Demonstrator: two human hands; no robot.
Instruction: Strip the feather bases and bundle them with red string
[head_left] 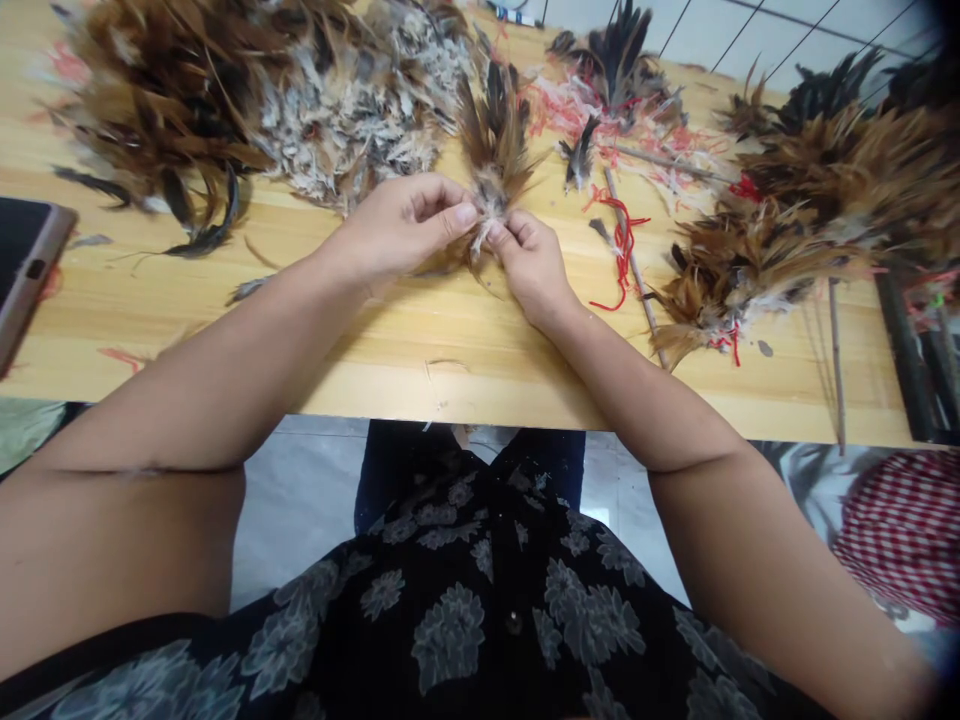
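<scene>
A small bunch of brown and dark feathers (499, 140) stands tips away from me over the middle of the wooden table. My left hand (409, 222) pinches its pale, fluffy base from the left, thumb against the bent fingers. From the right, my right hand (532, 262) pinches the same base with thumb and forefinger. Any binding at the base is too small to make out. To the right of my right hand lie tangled red strings (624, 250) and a thin stick (634, 255).
A big heap of loose brown feathers (150, 100) with grey fluffy ends lies back left. Tied feather bundles (750, 260) lie on the right. Pink and white strands (570, 105) are at the back. A phone (30, 270) rests at the left edge.
</scene>
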